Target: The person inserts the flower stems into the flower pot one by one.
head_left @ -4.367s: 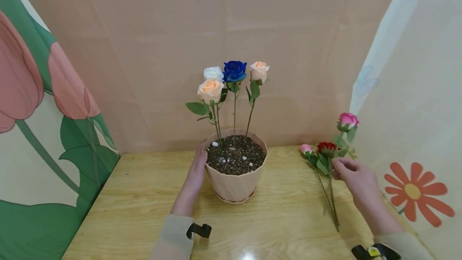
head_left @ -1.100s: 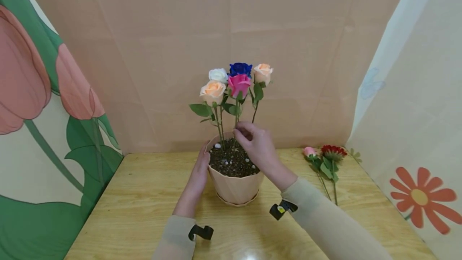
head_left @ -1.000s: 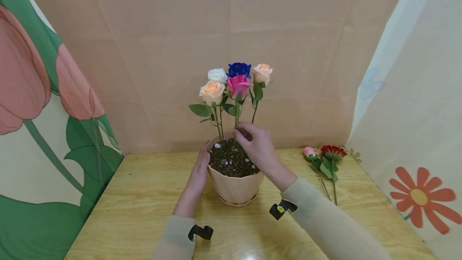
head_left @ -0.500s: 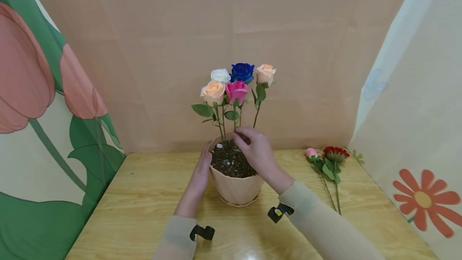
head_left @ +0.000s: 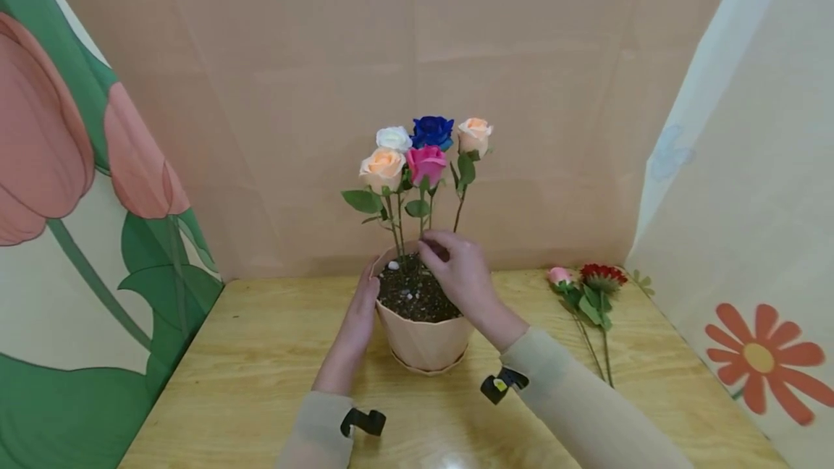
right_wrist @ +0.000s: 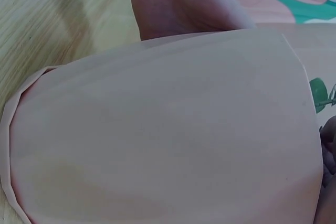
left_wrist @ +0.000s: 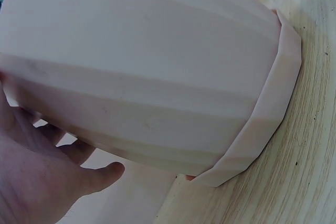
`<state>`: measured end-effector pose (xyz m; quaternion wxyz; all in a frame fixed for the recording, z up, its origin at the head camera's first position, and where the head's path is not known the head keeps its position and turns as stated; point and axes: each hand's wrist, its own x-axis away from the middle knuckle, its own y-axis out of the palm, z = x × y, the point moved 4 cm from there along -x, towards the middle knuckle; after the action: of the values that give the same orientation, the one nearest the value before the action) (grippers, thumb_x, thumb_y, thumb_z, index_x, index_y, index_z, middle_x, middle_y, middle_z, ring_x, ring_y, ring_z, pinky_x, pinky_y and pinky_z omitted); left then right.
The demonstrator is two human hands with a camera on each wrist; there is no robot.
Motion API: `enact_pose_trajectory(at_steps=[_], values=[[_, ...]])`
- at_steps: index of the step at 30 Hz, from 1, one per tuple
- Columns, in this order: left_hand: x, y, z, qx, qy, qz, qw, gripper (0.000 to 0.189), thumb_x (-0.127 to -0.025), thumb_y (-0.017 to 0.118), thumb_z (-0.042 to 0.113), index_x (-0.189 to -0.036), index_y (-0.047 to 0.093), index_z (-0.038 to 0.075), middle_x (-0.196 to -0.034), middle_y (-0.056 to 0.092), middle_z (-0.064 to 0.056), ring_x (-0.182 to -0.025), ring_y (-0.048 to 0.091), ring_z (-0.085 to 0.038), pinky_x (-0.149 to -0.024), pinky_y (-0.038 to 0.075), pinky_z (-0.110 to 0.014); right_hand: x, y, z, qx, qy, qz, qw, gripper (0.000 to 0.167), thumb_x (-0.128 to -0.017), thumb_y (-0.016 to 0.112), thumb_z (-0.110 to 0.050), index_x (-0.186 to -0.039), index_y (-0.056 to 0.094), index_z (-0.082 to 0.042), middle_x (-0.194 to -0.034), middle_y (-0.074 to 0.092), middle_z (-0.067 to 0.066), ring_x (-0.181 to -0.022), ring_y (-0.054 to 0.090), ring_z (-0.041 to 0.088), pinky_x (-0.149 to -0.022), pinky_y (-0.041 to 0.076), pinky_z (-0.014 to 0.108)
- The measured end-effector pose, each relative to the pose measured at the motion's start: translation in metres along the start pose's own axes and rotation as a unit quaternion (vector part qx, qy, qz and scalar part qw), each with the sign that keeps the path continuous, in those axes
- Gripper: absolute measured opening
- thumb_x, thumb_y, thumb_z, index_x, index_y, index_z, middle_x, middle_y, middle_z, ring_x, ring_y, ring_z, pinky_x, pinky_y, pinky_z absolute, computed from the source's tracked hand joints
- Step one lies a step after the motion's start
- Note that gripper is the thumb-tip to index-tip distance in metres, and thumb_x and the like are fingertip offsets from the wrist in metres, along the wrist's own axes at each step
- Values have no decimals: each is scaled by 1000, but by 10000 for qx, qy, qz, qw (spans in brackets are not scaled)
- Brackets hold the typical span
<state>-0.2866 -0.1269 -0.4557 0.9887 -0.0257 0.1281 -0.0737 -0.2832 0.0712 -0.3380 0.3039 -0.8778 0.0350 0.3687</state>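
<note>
Magenta rose (head_left: 426, 165) and right hand (head_left: 465, 277) have moved from the right end of the table (head_left: 260, 353) to the pot (head_left: 426, 339) since the earliest frame, and over the last second the bloom has dropped from overlapping the blue rose (head_left: 433, 132) to just below it. Thumb and fingertips of the right hand pinch the magenta rose's stem above the soil (head_left: 417, 292); the hand hides the stem's lower end, so whether it is in the soil cannot be told. Left hand (head_left: 358, 313) rests against the pot's left side, fingers extended along the wall and, in the left wrist view, thumb spread apart from them. Around the magenta rose, the blue rose stands behind, the white rose (head_left: 394, 139) and left peach rose (head_left: 383, 169) to the left, and the right peach rose (head_left: 475, 134), leaning slightly, to the right. Pale pebbles dot the soil, and the pot sits in its saucer (head_left: 428, 369). Well apart, at the table's right, a red flower (head_left: 602, 277) and a light pink rose (head_left: 560, 276) lie side by side, stems toward the person.
</note>
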Motion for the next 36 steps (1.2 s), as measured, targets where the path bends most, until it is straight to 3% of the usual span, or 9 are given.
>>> enact_pose_trajectory(at_steps=[12, 25, 36], values=[[1, -1, -4, -105, -160, 35, 9998, 63, -122, 26, 46, -179, 16, 22, -184, 12, -11, -168, 6, -38, -130, 6, -70, 7, -4, 1, -236, 367, 69, 9990, 14, -108, 74, -17, -113, 84, -7, -98, 79, 3, -81, 71, 16, -72, 61, 38], [4, -1, -2, -130, -169, 31, 9998, 63, -122, 27, 47, -179, 16, 23, -184, 13, -10, -168, 6, -37, -130, 6, -70, 10, -10, -1, -348, 417, 99, 9985, 16, -109, 75, -20, -116, 84, -9, -101, 80, 1, -84, 72, 14, -73, 61, 38], [2, 0, -1, -19, -121, -25, 9999, 64, -121, 25, 47, -179, 15, 21, -184, 11, -11, -168, 3, -38, -130, 3, -71, 23, -35, 3, -402, 454, 188, 9980, 17, -107, 77, -20, -119, 84, -9, -100, 82, 2, -84, 74, 14, -72, 61, 32]])
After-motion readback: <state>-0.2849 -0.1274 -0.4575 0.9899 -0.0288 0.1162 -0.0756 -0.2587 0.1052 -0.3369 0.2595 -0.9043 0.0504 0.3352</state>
